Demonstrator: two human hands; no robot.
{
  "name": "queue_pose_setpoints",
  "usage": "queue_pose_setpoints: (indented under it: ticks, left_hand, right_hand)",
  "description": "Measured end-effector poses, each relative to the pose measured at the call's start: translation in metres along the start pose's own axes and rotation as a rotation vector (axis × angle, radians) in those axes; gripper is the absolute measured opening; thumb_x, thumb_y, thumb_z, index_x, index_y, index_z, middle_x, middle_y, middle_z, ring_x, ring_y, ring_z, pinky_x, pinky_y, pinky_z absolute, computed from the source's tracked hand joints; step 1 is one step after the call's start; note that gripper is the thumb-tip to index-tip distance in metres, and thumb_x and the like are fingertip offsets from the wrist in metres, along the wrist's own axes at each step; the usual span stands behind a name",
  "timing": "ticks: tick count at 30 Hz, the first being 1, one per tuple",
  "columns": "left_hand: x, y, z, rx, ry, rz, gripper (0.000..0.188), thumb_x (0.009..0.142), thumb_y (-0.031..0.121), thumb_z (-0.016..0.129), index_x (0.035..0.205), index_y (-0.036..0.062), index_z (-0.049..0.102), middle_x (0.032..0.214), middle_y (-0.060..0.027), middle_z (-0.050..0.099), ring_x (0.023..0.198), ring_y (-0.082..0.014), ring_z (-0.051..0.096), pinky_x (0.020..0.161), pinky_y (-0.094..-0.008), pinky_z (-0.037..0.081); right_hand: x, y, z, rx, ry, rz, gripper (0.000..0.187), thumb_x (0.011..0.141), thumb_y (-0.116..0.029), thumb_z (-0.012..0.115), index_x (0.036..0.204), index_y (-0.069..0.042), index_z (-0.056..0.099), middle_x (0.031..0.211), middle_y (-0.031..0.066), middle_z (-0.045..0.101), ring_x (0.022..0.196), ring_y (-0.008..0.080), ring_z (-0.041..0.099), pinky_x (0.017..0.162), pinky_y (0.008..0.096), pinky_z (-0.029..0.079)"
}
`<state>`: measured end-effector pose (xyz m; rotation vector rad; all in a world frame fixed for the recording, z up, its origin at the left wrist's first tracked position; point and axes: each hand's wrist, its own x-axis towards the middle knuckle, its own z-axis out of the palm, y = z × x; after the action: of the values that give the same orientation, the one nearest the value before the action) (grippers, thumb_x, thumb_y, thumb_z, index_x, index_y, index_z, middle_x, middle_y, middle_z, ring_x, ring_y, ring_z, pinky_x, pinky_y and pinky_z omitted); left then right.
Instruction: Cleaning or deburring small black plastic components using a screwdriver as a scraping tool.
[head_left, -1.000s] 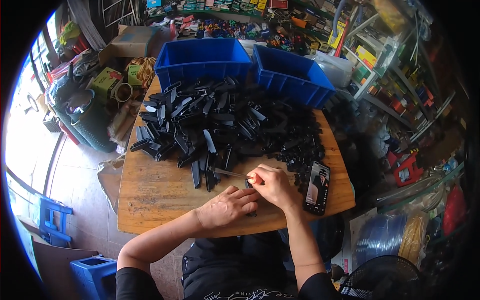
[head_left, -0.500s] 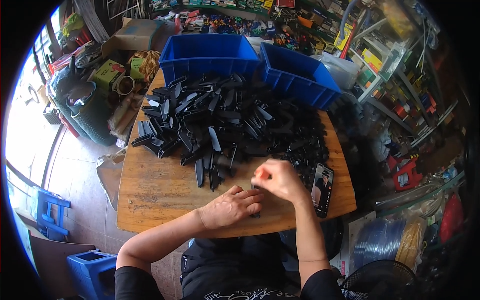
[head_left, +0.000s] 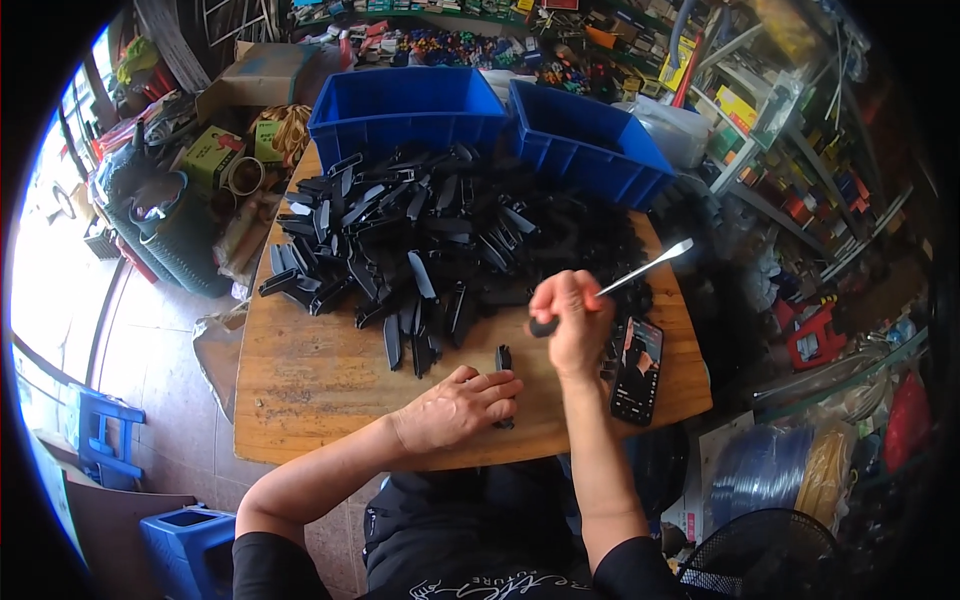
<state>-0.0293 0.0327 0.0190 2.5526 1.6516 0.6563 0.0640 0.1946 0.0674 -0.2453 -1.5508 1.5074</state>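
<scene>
While pinning one black piece [head_left: 503,358] to the worktop [head_left: 310,385], on the near side of the pile [head_left: 400,240] and apart from it, holds a screwdriver [head_left: 643,269] raised in the right hand [head_left: 570,318]. Wraps the fingers of that hand round the handle, shaft aimed outward past the right edge of the pile, off the piece. Lays the fingers of the left hand [head_left: 455,408] close together across the piece, leaving both ends in sight. Has just this one singled out, against what looks like a great many left in the pile. Cannot tell finished from unfinished, here or among the smaller dark parts [head_left: 637,292] at the pile's right end. Cannot make out any contents in the left blue bin [head_left: 415,132] or right blue bin [head_left: 590,170], both behind the pile. Has a lit phone [head_left: 637,370] near the pile's near right corner.
</scene>
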Motion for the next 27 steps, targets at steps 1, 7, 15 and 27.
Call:
queue_pose_setpoints:
  ticks: [1, 7, 15, 27]
  left_hand:
    - [0.008, 0.002, -0.001, -0.012, 0.012, 0.012, 0.028, 0.085, 0.013, 0.053, 0.113, 0.0087, 0.054, 0.135, -0.0096, 0.051, 0.130, -0.0238, 0.044, 0.095, -0.0362, 0.038]
    - [-0.006, -0.006, 0.004, 0.008, 0.009, -0.045, 0.052, 0.075, 0.015, 0.065, 0.125, 0.0060, 0.054, 0.138, -0.0118, 0.049, 0.123, -0.0267, 0.048, 0.097, -0.0385, 0.041]
    - [0.022, -0.004, -0.002, -0.061, -0.057, -0.234, 0.054, 0.065, 0.016, 0.068, 0.118, 0.0073, 0.062, 0.110, -0.0093, 0.057, 0.111, -0.0279, 0.048, 0.096, -0.0375, 0.040]
    - [0.006, -0.008, 0.002, 0.069, 0.122, -0.391, 0.042, 0.070, 0.019, 0.067, 0.111, 0.0091, 0.059, 0.104, -0.0077, 0.054, 0.099, -0.0260, 0.051, 0.085, -0.0378, 0.040]
  right_hand:
    - [-0.009, 0.021, -0.005, 0.033, -0.032, -0.038, 0.036, 0.097, -0.026, 0.055, 0.068, -0.007, 0.049, 0.065, 0.0055, 0.058, 0.055, 0.0076, 0.049, 0.056, 0.0220, 0.044]
    - [-0.004, 0.034, 0.005, -0.277, -0.218, 0.183, 0.030, 0.090, -0.029, 0.068, 0.074, -0.005, 0.060, 0.065, 0.0005, 0.063, 0.055, 0.0042, 0.053, 0.051, 0.0203, 0.042]
    - [0.010, 0.051, -0.018, -0.935, -0.370, 0.218, 0.020, 0.079, -0.014, 0.065, 0.096, -0.005, 0.071, 0.085, 0.0129, 0.070, 0.077, 0.0243, 0.068, 0.071, 0.0302, 0.051]
    - [0.000, 0.056, -0.002, -0.978, -0.489, -0.092, 0.015, 0.077, -0.014, 0.068, 0.089, -0.006, 0.065, 0.088, 0.0114, 0.063, 0.077, 0.0343, 0.063, 0.067, 0.0389, 0.051]
